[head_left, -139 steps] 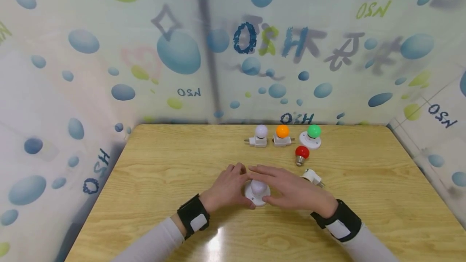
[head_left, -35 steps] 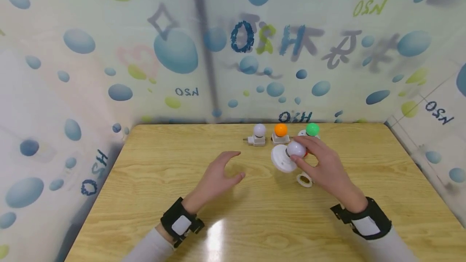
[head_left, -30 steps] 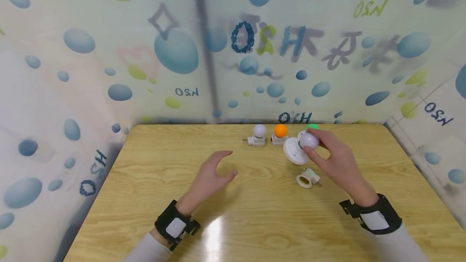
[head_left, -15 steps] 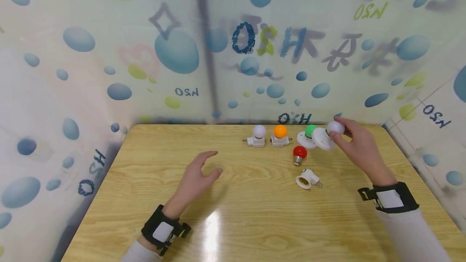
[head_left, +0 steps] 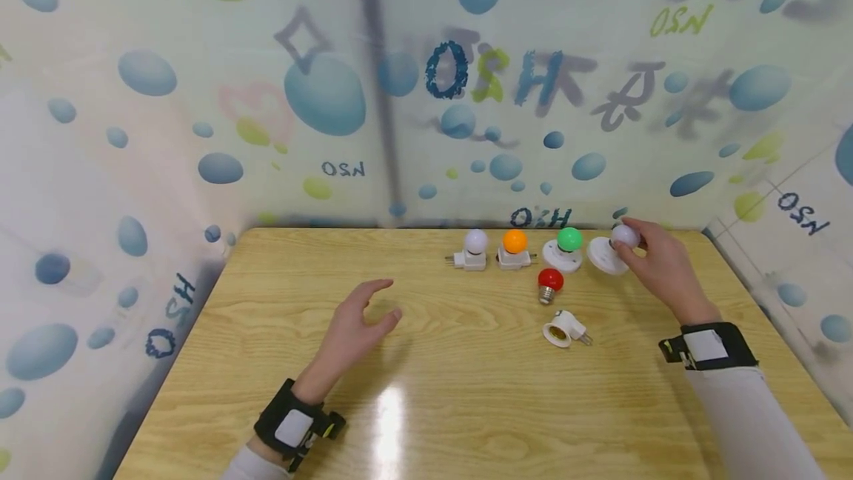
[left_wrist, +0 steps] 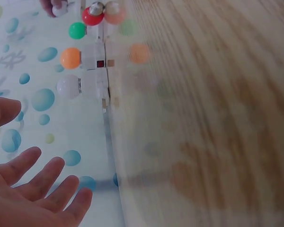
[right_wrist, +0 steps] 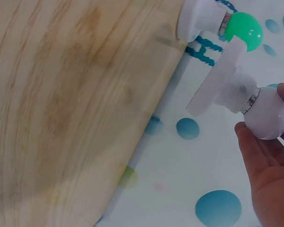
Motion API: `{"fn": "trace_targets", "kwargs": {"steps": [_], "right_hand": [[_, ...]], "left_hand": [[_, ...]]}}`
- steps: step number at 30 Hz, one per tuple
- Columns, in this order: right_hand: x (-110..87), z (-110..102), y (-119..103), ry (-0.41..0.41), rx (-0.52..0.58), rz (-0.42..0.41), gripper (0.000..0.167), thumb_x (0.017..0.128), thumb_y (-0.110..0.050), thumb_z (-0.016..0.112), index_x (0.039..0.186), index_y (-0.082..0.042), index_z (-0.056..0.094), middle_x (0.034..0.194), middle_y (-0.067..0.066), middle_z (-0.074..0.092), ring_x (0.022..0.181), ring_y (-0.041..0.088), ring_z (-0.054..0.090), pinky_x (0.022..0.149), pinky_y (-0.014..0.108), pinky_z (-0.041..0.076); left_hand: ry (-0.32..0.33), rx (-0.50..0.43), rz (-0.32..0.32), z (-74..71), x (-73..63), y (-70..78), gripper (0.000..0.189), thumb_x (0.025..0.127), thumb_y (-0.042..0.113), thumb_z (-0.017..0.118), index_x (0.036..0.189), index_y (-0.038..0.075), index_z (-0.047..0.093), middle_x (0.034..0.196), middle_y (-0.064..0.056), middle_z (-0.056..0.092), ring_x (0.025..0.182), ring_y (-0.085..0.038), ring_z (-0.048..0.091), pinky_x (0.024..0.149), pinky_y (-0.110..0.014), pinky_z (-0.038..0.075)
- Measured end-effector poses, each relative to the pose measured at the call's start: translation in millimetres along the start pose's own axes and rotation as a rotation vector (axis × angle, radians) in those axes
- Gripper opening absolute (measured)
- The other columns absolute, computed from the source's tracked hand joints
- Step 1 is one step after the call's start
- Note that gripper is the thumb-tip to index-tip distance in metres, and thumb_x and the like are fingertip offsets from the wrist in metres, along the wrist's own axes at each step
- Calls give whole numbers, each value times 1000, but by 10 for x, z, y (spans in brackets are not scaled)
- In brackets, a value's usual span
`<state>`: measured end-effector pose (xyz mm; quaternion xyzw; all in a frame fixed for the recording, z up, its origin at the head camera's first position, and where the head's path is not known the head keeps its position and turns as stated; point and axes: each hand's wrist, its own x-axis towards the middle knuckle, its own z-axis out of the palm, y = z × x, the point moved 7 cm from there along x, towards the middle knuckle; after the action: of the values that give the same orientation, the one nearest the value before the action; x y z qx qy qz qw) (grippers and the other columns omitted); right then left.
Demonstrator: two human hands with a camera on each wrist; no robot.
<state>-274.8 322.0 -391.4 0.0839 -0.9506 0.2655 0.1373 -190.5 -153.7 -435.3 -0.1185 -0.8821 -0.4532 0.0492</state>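
My right hand (head_left: 663, 265) pinches a white light bulb (right_wrist: 267, 113) by its globe. The bulb sits in a round white lamp base (head_left: 605, 255), which looks tilted and just off the table in the right wrist view. To its left stands a green bulb (head_left: 569, 239) in a similar round base (head_left: 562, 258). My left hand (head_left: 356, 324) hovers over the table at the left, thumb and fingers spread, holding nothing. In the left wrist view its fingers (left_wrist: 47, 189) are relaxed and apart.
Along the back edge stand a white bulb (head_left: 476, 241) and an orange bulb (head_left: 515, 241), each in a plug-in socket. Nearer lie a loose red bulb (head_left: 550, 281) and a bulbless plug socket (head_left: 565, 328). A patterned backdrop (head_left: 413, 132) rises behind the wooden table (head_left: 466, 406).
Both hands were at the white bulb and its round base near the table's middle. The right hand has carried them to the back right, beside the green bulb; the left hand has drawn back leftward.
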Motion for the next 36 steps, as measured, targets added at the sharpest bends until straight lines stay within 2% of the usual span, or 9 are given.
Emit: {"fn": "trace_targets", "kwargs": {"steps": [9,16,22,25,29,32,36], "right_hand": [[66,161,286,-87,-53,78,50,101,-10,65,141,15,47,126,36,53,108,50,54,90,66,47],[67,215,372,-146,-53,93,54,102,-12,65,143,17,43,130,40,52,110,52,53,92,68,44],[46,237,389,-166,-60,107,59,103,-16,64,147,15,39,142,42,43,127,58,44,102,72,37],[-27,178,241,-133,-107,53,59,101,-16,67,145,14,41,145,41,42,130,59,41,103,73,36],[-195,108,-128,-117,-183,-87,55,96,-13,73,139,12,50,142,37,47,127,57,47,102,71,40],[-339,130,-371,-177,-200,-172,52,94,-13,75,137,9,55,141,35,50,126,55,51,100,69,44],[-529,220,-530,-286,-188,-183,51,96,-15,75,138,6,56,143,31,51,128,52,52,100,66,45]], "left_hand": [[-24,-20,-24,33,-18,-40,55,95,19,75,144,3,56,148,-18,54,137,-39,49,110,-58,41],[-29,-28,-31,40,-21,-36,55,96,19,75,145,4,56,148,-17,54,137,-39,49,109,-61,41],[-31,-34,-17,49,-11,-34,55,96,20,75,145,3,57,148,-17,55,137,-39,50,108,-60,42],[-32,-31,-18,55,-14,-31,55,95,20,75,144,3,57,148,-17,55,137,-39,50,109,-60,42],[-30,-25,-25,61,-20,-32,54,94,19,75,143,4,58,148,-17,55,137,-39,50,109,-59,42],[-30,-26,-20,66,-13,-26,54,94,18,76,143,4,58,148,-17,55,137,-39,50,110,-59,41],[-34,-30,-8,71,-2,-9,53,94,18,76,143,4,58,147,-17,55,137,-39,50,110,-59,41]]}}
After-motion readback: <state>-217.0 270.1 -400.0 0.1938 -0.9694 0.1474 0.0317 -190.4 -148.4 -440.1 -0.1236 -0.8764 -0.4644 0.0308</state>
